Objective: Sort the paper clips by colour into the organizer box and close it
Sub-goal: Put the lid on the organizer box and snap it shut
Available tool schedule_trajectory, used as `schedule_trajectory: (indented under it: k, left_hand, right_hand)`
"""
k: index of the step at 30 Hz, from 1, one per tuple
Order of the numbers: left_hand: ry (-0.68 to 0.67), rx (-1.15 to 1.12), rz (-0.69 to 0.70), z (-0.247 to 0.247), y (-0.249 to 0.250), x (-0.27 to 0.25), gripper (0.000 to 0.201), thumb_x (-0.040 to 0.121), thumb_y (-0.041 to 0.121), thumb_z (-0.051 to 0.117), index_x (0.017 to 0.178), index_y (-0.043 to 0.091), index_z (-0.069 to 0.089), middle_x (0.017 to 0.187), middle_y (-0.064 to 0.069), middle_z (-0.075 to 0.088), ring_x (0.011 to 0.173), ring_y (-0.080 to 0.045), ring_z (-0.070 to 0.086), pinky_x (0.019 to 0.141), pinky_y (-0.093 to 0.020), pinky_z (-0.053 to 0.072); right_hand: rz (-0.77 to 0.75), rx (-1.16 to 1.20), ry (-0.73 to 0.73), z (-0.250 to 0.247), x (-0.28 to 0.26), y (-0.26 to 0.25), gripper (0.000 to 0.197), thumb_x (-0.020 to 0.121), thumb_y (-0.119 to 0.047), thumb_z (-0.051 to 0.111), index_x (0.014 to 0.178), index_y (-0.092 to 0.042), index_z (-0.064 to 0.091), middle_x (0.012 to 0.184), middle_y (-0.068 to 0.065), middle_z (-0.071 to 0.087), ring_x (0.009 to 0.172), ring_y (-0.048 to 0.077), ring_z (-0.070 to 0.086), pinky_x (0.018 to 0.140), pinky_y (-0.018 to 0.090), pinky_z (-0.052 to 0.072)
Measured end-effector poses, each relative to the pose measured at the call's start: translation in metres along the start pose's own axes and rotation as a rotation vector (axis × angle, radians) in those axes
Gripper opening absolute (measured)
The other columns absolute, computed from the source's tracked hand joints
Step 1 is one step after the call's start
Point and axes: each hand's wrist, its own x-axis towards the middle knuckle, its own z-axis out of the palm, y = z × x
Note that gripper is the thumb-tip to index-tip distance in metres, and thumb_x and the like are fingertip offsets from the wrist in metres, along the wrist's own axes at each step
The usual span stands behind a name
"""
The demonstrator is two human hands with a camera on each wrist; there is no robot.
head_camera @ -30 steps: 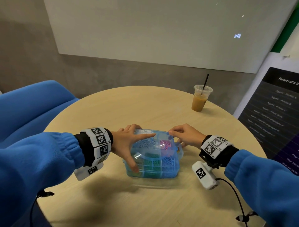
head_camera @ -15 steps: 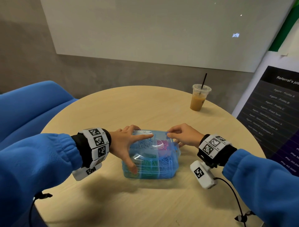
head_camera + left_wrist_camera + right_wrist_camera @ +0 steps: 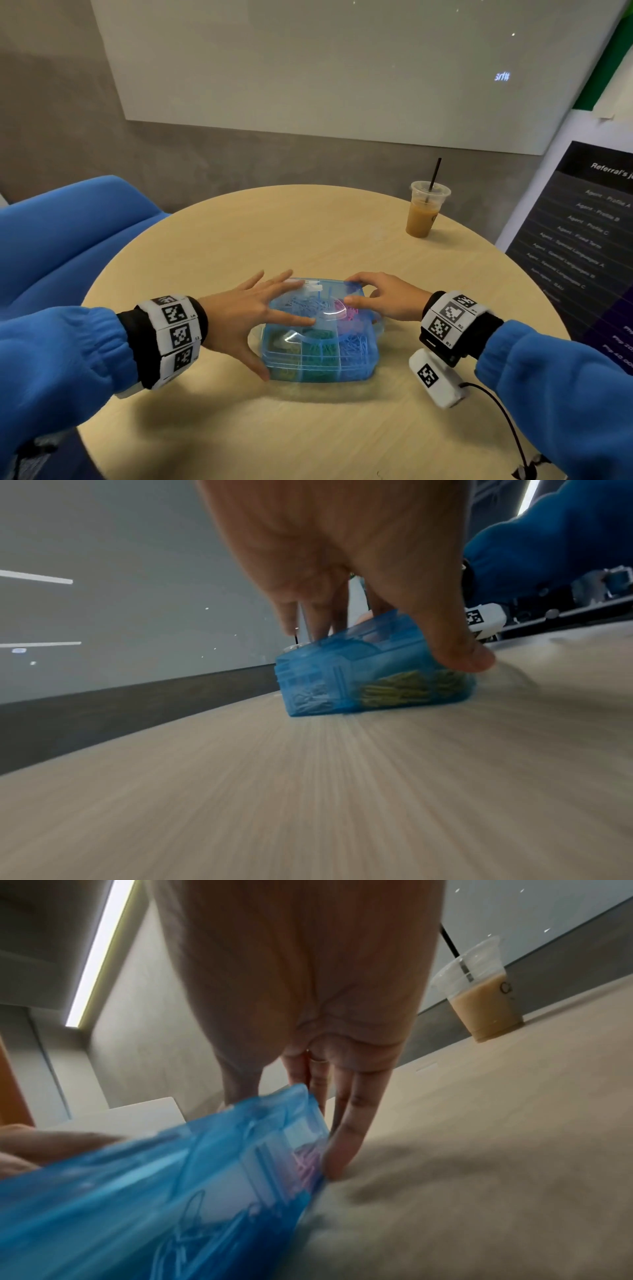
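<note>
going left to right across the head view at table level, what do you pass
left sleeve → left hand → organizer box → right hand → wrist camera → right sleeve. The iced coffee cup stands farther back, above the right hand.

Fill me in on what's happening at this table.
A person has both hands on a blue organizer box on the round table. The left hand lies spread over the lid, thumb at the near corner; the right hand touches the far right corner. The lid is down over clips sorted by colour. An iced coffee stands apart, farther back.
</note>
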Motion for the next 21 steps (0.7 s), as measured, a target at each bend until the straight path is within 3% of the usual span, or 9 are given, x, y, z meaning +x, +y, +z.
schedule_trajectory:
  k: [2, 4, 5, 7, 11, 14, 17, 19, 21]
  left_hand:
    - [0.09, -0.006, 0.068, 0.006, -0.004, -0.006, 0.085, 0.074, 0.076, 0.059, 0.146, 0.058, 0.017, 0.162, 0.011, -0.005, 0.148, -0.01, -0.014, 0.122, -0.046, -0.001]
    - [0.147, -0.071, 0.115, 0.011, -0.007, -0.012, 0.08, 0.077, 0.072, 0.059, 0.146, 0.051, 0.025, 0.16, 0.02, 0.007, 0.147, -0.001, 0.0, 0.119, -0.039, 0.026]
    - [0.162, -0.079, 0.134, 0.013, -0.009, -0.014, 0.079, 0.079, 0.072, 0.057, 0.147, 0.048, 0.025, 0.159, 0.021, 0.009, 0.146, 0.0, 0.003, 0.116, -0.036, 0.032]
    - [0.158, -0.052, 0.165, 0.015, -0.012, -0.015, 0.08, 0.083, 0.071, 0.052, 0.151, 0.043, 0.022, 0.16, 0.018, 0.008, 0.147, -0.004, 0.003, 0.114, -0.035, 0.033]
    - [0.051, 0.026, 0.171, 0.016, -0.012, -0.016, 0.08, 0.089, 0.07, 0.039, 0.154, 0.037, 0.005, 0.161, 0.015, -0.006, 0.149, -0.01, -0.008, 0.118, -0.041, 0.027]
    - [0.048, 0.039, 0.171, 0.018, -0.01, -0.018, 0.079, 0.092, 0.067, 0.036, 0.153, 0.037, -0.003, 0.162, 0.01, -0.006, 0.15, -0.015, -0.006, 0.12, -0.04, 0.023]
    - [0.19, 0.235, 0.212, 0.024, -0.005, -0.022, 0.078, 0.096, 0.061, 0.032, 0.154, 0.012, 0.015, 0.16, -0.011, 0.02, 0.146, -0.031, 0.021, 0.115, -0.039, 0.03]
    - [0.251, 0.346, 0.193, 0.028, 0.001, -0.022, 0.075, 0.099, 0.055, 0.028, 0.148, -0.001, 0.026, 0.153, -0.02, 0.033, 0.141, -0.035, 0.032, 0.114, -0.039, 0.031]
    - [0.259, 0.386, 0.184, 0.031, 0.004, -0.023, 0.073, 0.1, 0.053, 0.024, 0.145, -0.005, 0.028, 0.151, -0.023, 0.035, 0.14, -0.036, 0.034, 0.113, -0.042, 0.031]
  right_hand:
    - [0.008, 0.007, -0.039, 0.0, 0.001, 0.0, 0.057, 0.088, -0.041, 0.065, 0.137, -0.016, 0.049, 0.131, 0.0, 0.055, 0.091, 0.025, 0.068, 0.068, 0.026, 0.055]
    - [0.003, -0.004, -0.078, -0.001, 0.003, -0.003, 0.056, 0.088, -0.04, 0.065, 0.135, -0.014, 0.049, 0.131, 0.001, 0.055, 0.09, 0.019, 0.065, 0.066, 0.019, 0.053]
    - [-0.003, -0.013, -0.091, -0.002, 0.004, -0.005, 0.055, 0.089, -0.038, 0.065, 0.135, -0.013, 0.05, 0.131, 0.001, 0.055, 0.092, 0.015, 0.062, 0.07, 0.019, 0.051]
    - [-0.006, -0.042, -0.097, -0.004, 0.005, -0.008, 0.053, 0.09, -0.037, 0.064, 0.135, -0.012, 0.05, 0.13, 0.001, 0.056, 0.099, 0.01, 0.056, 0.081, 0.021, 0.045]
    - [-0.014, -0.038, -0.082, -0.005, 0.007, -0.005, 0.046, 0.091, -0.035, 0.062, 0.132, -0.013, 0.055, 0.128, 0.003, 0.058, 0.119, 0.013, 0.053, 0.097, 0.025, 0.043]
    - [-0.013, -0.028, -0.066, -0.004, 0.007, -0.004, 0.045, 0.091, -0.035, 0.062, 0.13, -0.015, 0.055, 0.125, 0.002, 0.059, 0.118, 0.014, 0.054, 0.086, 0.018, 0.048]
    - [-0.004, -0.027, -0.062, -0.002, 0.007, -0.004, 0.045, 0.093, -0.037, 0.06, 0.132, -0.016, 0.053, 0.124, 0.001, 0.057, 0.113, 0.015, 0.057, 0.063, 0.008, 0.046]
    - [0.003, -0.046, -0.07, -0.001, 0.006, -0.004, 0.048, 0.094, -0.038, 0.058, 0.135, -0.016, 0.051, 0.125, 0.0, 0.057, 0.111, 0.014, 0.057, 0.065, 0.009, 0.045]
    - [0.0, -0.076, -0.071, 0.0, 0.003, -0.007, 0.051, 0.095, -0.039, 0.055, 0.139, -0.015, 0.047, 0.127, -0.001, 0.055, 0.109, 0.012, 0.055, 0.069, 0.011, 0.044]
